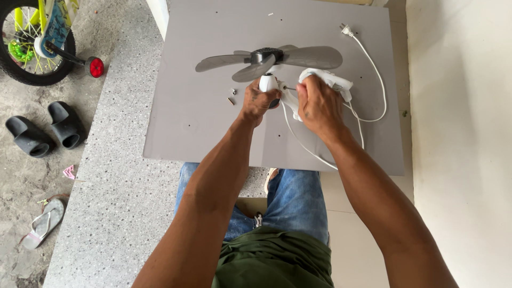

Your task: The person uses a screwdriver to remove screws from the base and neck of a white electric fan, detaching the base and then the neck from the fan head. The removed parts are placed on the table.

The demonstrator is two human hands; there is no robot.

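I am looking down at a small electric fan with smooth grey plastic blades (266, 57) lying on a flat, matte grey board (192, 112). The fan sits at the far middle of the board, its three rounded, paddle-shaped blades spread out from a dark hub. Just nearer to me is its glossy white plastic body (333, 81), a curved, elongated shell.

My left hand (258, 101) is closed around a short white rounded part (268, 82) of the fan, fingers curled tight. My right hand (319, 104) is wrapped over the white body, gripping it from above. The two hands are close together, almost touching.

A thin white power cord (373, 74) loops from the body out to the right and ends in a two-pin plug (346, 29) at the far right of the board. Two small metal screws (232, 96) lie on the board just left of my left hand.

The board rests on a speckled grey stone ledge (112, 202). On the rough concrete floor to the left lie black rubber slide sandals (45, 130), with a child's bicycle wheel (32, 45) at the far left.
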